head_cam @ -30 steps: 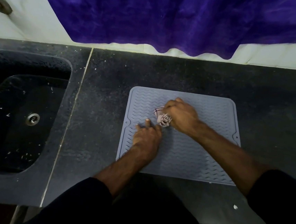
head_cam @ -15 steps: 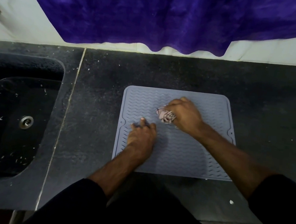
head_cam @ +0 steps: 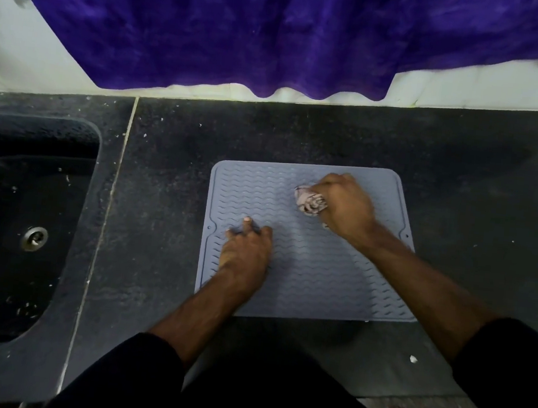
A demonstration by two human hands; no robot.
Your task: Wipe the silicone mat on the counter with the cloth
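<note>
One grey silicone mat (head_cam: 307, 273) with wavy ribs lies flat on the dark bench (head_cam: 163, 193), right of centre in the frame. The right hand (head_cam: 346, 208), fingers curled closed, presses a bunched cloth (head_cam: 309, 201) onto the mat's upper right area, while the left hand (head_cam: 246, 254) rests fingers-down, holding nothing, on its left part. A black sink (head_cam: 21, 232) occupies the left edge, and purple fabric (head_cam: 277, 30) hangs across the top.

I could read no text, label, brand or number anywhere in my view. The silicone mat (head_cam: 307, 266) under my hands carried only a raised wavy pattern, and the cloth (head_cam: 309, 201) in my right hand (head_cam: 346, 208) bore dark markings, not letters.
</note>
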